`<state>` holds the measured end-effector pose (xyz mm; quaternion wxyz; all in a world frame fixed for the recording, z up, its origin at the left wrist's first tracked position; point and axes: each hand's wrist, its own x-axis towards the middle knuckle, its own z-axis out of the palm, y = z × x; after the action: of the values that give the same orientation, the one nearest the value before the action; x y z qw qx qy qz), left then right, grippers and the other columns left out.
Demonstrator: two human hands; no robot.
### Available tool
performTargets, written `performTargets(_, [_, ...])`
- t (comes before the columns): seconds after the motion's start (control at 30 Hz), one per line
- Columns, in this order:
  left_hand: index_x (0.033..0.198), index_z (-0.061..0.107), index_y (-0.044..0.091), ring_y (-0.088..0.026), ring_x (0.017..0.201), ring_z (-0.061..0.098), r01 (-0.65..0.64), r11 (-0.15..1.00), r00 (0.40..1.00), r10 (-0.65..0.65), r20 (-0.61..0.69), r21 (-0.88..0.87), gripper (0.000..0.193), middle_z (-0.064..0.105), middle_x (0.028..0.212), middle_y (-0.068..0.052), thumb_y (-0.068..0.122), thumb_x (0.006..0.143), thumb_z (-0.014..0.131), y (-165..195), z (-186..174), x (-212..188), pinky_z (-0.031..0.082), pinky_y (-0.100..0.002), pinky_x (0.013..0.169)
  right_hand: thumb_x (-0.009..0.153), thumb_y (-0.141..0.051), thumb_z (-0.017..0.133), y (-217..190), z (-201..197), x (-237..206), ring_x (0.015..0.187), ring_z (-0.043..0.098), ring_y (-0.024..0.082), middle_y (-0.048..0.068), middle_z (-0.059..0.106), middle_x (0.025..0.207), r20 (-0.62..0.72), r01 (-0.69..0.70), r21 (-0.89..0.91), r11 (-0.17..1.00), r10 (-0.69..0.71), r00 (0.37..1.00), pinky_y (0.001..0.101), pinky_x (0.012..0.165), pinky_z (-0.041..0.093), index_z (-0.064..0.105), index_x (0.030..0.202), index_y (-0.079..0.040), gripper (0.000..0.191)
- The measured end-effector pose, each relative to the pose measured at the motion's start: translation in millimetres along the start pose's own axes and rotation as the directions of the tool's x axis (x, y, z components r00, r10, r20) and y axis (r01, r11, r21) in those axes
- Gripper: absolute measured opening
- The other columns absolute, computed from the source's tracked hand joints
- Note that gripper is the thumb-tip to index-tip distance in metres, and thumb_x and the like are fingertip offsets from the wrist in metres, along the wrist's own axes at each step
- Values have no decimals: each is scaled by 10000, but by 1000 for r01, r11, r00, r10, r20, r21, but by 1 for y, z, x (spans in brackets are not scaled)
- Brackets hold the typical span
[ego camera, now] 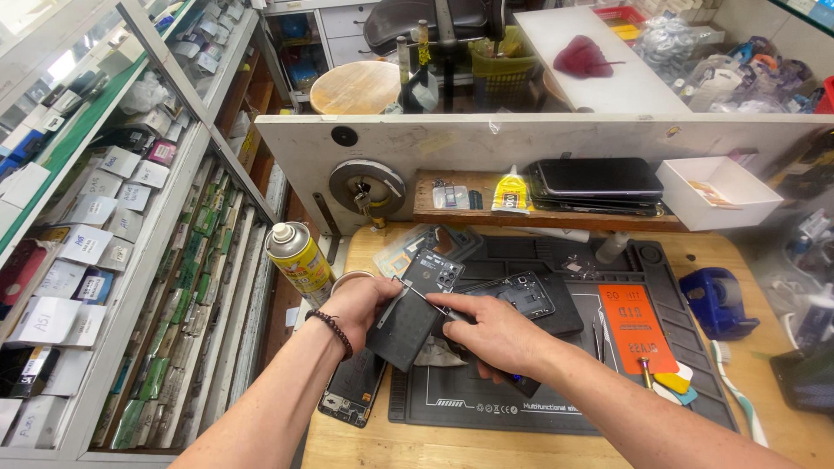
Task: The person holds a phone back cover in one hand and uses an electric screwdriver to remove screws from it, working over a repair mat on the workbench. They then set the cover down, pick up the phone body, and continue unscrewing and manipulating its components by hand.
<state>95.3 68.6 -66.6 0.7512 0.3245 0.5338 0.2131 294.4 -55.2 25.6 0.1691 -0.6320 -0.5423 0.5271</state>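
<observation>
1. Left hand, a dark bead bracelet at the wrist, clenched in a grip around the left edge of a dark phone back panel, tilted, camera cut-outs toward the top.
2. Right hand closed in a grip on thin metal tweezers, tips pressed against the panel's upper part, close to the left thumb.
3. Panel held above the left portion of a dark repair mat spread across the wooden desk.
4. Just behind the hands, a second phone frame flat on the mat, partly covered by the right hand.
5. Below the left forearm, another phone half off the mat's left edge.
6. To the left, a yellow spray can upright at the desk's corner.
7. On the right side of the mat, an orange card; farther right, a blue tape dispenser.
8. On the low shelf behind, a yellow glue tube, a stack of dark phones and a white tray.
</observation>
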Motion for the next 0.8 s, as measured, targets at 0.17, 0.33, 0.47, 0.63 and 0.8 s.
performTargets(0.17, [1065,702,56,-193,912,683,27,999,999,-28,44,34,198,735,999,-83,157,933,593,-2,0,-4,575,-355,816,903,-225,531,1,4,0,442,590,149,68,650,653,-52,-36,36,999,38,998,324,413,522,541,1500,-310,604])
performTargets(0.33, [1062,685,67,-184,883,687,39,999,999,-39,15,19,183,730,978,-70,158,945,577,-9,0,-6,585,-362,801,916,-221,528,6,-4,-1,462,585,144,53,628,740,-13,-63,99,993,65,998,312,417,514,509,1515,-316,607])
performTargets(0.47, [1076,691,26,-176,790,683,-77,975,994,90,-54,207,184,726,923,-75,87,929,599,-9,4,-4,572,-337,709,929,-224,543,11,-8,-1,484,591,133,43,567,793,33,-44,225,973,38,999,292,424,523,503,1524,-314,604])
performTargets(0.63, [1122,683,38,-215,755,706,-99,954,962,164,-217,285,273,733,896,-111,-29,898,541,-21,21,-3,577,-358,662,934,-239,541,16,-9,-2,489,576,119,43,584,813,15,-93,362,928,93,996,279,417,499,504,1525,-336,600])
performTargets(0.8, [1113,696,39,-186,798,710,-217,948,905,285,-315,233,273,761,925,-110,-31,876,580,-32,29,-4,570,-325,704,937,-245,540,25,-14,-3,486,571,133,58,587,814,14,-114,425,898,120,993,284,398,486,509,1519,-333,590])
